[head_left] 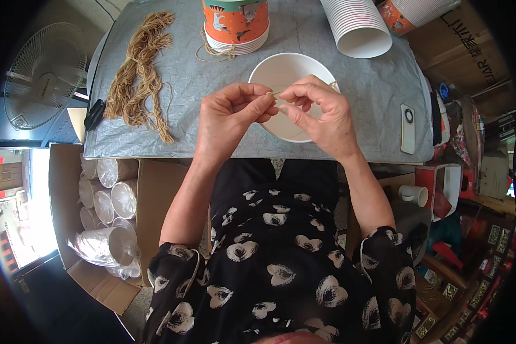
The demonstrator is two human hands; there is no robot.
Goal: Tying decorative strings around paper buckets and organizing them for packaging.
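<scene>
Above a white paper bucket (265, 73) my two hands meet, their fingertips almost touching. My left hand (226, 117) is closed, pinching a thin tan cord (277, 93) between thumb and forefinger. My right hand (327, 114) is curled, its thumb and forefinger bent around the same cord; the fingers partly hide it. The bucket faces me with its open mouth, near the table's front edge. A bit of cord also shows at the bucket's right rim, beside my right wrist.
On the grey-covered table (183, 74) lie a bundle of tan cords (135, 80), a black object (94, 114) and a white phone-like object (407, 129). Orange printed buckets (235, 26) and a white nested stack (361, 31) stand behind. A carton (63, 195) holds wrapped buckets; a fan (46, 77) is left.
</scene>
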